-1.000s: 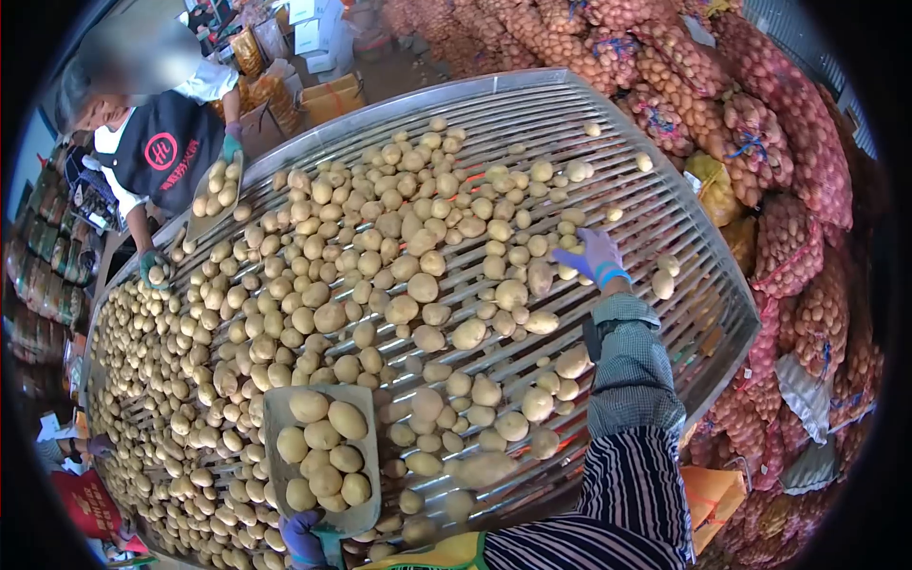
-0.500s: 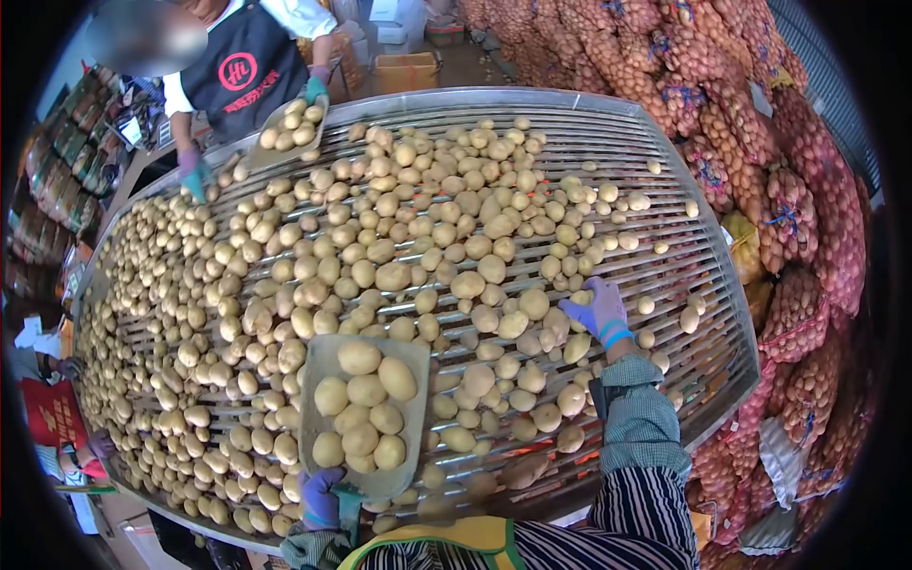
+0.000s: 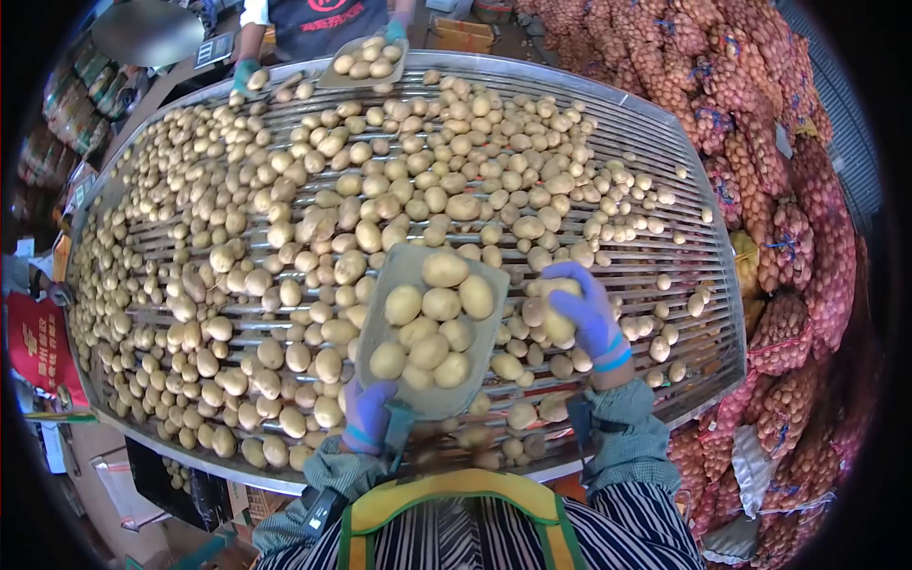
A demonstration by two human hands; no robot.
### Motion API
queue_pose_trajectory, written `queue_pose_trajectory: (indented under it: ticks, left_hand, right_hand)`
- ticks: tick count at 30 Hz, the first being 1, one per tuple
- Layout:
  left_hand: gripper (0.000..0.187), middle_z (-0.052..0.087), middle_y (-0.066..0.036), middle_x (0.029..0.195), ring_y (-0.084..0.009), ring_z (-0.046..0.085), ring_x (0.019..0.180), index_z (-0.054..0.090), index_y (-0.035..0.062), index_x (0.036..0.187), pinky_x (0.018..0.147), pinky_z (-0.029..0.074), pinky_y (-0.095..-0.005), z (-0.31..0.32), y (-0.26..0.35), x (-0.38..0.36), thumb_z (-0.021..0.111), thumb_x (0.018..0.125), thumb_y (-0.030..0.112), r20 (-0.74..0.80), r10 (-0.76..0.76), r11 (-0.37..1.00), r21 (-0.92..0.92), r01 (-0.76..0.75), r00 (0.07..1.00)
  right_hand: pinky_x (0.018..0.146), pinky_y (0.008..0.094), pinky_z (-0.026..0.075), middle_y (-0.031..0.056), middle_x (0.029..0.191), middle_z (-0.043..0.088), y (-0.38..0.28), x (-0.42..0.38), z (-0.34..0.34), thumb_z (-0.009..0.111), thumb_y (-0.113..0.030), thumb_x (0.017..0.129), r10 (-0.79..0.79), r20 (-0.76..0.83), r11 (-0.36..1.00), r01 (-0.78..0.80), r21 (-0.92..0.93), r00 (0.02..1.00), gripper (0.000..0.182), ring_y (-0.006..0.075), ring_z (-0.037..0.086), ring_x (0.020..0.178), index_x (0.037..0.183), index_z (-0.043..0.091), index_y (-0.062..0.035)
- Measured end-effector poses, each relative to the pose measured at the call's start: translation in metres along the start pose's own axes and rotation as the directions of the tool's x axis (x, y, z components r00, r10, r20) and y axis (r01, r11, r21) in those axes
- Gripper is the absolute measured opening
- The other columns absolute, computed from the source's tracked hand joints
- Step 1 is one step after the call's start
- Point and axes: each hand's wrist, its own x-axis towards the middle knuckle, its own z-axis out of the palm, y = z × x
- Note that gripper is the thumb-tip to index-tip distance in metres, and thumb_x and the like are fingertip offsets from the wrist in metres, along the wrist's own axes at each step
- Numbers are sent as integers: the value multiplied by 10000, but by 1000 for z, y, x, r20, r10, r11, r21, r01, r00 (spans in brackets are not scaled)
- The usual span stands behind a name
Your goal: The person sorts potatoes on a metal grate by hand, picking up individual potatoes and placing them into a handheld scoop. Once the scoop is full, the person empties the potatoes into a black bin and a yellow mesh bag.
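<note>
My left hand (image 3: 369, 414), in a purple glove, is closed on the near end of a shallow grey scoop (image 3: 373, 323). Several yellowish potatoes (image 3: 441, 304) lie in the scoop, which is over the slatted metal sorting table (image 3: 646, 261). Just right of the scoop, my gloved right hand (image 3: 591, 318) grips a potato (image 3: 559, 321) between thumb and fingers. A browner potato (image 3: 533, 311) shows beside it, at the thumb side. Many loose potatoes (image 3: 285, 233) cover the slats around both hands.
Across the table, a co-worker's gloved hand (image 3: 249, 76) reaches to potatoes, and their other hand holds a similar loaded scoop (image 3: 361, 65). A person in a red apron (image 3: 40, 342) stands at the left. Red mesh sacks of potatoes (image 3: 798, 218) are piled along the right.
The scoop has moved right and up in view, with my left hand. My right hand, earlier reaching among loose potatoes, now grips one near the scoop. The far co-worker's scoop has shifted in view.
</note>
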Motion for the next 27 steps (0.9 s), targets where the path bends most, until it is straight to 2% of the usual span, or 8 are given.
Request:
queue_pose_trajectory:
  ticks: [4,6,10,17,20,23,25,27]
  left_hand:
    - [457,633,-82,1025,-202,613,906,554,-44,1188,794,505,-305,-6,-5,4,549,739,43,9,45,998,36,-45,999]
    - [467,603,-75,1071,-177,573,956,539,-35,1214,820,480,-305,-8,-6,5,564,765,89,61,11,996,83,-16,998]
    - [427,605,-71,1052,-167,571,936,546,-27,1190,804,474,-297,-5,1,3,567,780,88,88,1,1000,30,-4,996]
    - [422,624,-88,1003,-195,593,891,570,-36,1153,775,491,-308,-12,0,4,592,750,86,-5,-13,988,151,13,1000]
    - [454,621,-103,1083,-218,599,945,564,-46,1179,822,493,-319,-4,7,2,581,736,52,5,7,988,156,-8,1000]
    - [456,628,-99,1083,-223,601,953,561,-41,1187,831,494,-319,-16,0,7,580,737,27,4,15,976,215,-15,1000]
    - [455,637,-96,1074,-223,607,959,566,-37,1184,843,498,-318,-18,-1,8,585,732,6,-4,-15,983,184,16,1000]
    - [449,641,-97,1069,-223,611,959,570,-36,1177,848,499,-319,-20,0,7,587,730,2,-28,-28,980,197,33,999]
  right_hand:
    - [904,373,470,108,1074,588,-5,-2,75,823,-252,697,-176,84,944,192,-268,981,506,237,567,1035,1117,605,-75]
    - [895,382,461,109,1060,581,-1,0,100,801,-277,703,-420,119,731,413,-543,900,514,258,560,1014,1125,595,-68]
    - [891,441,441,165,1133,533,-4,-9,115,724,-341,782,-328,107,591,292,-752,939,476,342,524,1034,1169,595,-95]
    - [892,465,426,244,1245,507,19,-43,127,634,-288,855,-503,9,382,231,-895,865,517,387,532,1046,1322,502,-108]
    - [863,465,451,265,1219,510,14,-43,98,618,-296,866,-484,-11,587,315,-746,875,514,405,540,1019,1325,495,-99]
    - [835,467,466,197,1147,564,23,-37,34,631,-323,851,-445,-137,613,189,-767,885,447,385,567,963,1214,546,-77]
    - [839,467,463,166,1115,583,54,-29,-19,622,-345,854,-389,-310,497,-85,-863,867,408,372,575,956,1153,568,-72]
    - [851,466,457,176,1113,584,72,-23,-64,609,-391,855,-165,-458,557,-301,-774,874,430,369,576,968,1139,584,-70]
